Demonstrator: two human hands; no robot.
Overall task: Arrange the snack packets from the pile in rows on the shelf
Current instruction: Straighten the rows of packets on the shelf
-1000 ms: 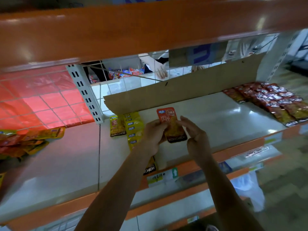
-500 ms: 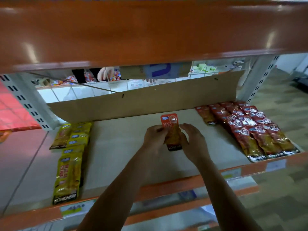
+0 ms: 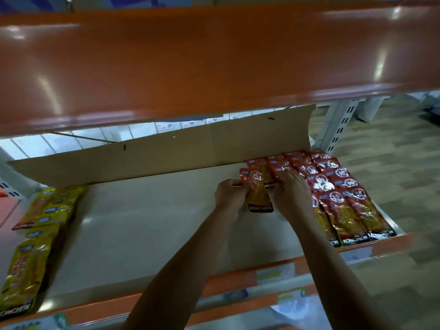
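Left hand (image 3: 229, 195) pinches red packet (image 3: 259, 198); right hand (image 3: 291, 194) flat, fingers straight, on red packet rows (image 3: 352, 206)

A shop is shown, probably a small supermarket. A metal display shelf (image 3: 142, 222) with orange front edges (image 3: 214, 67) and perforated uprights (image 3: 342, 125) is seen. Identical red snack packets (image 3: 345, 198) are laid in rows, yellow packets (image 3: 35, 234) (same brand printed) at the left, and price labels (image 3: 276, 272) are fixed along the edge.
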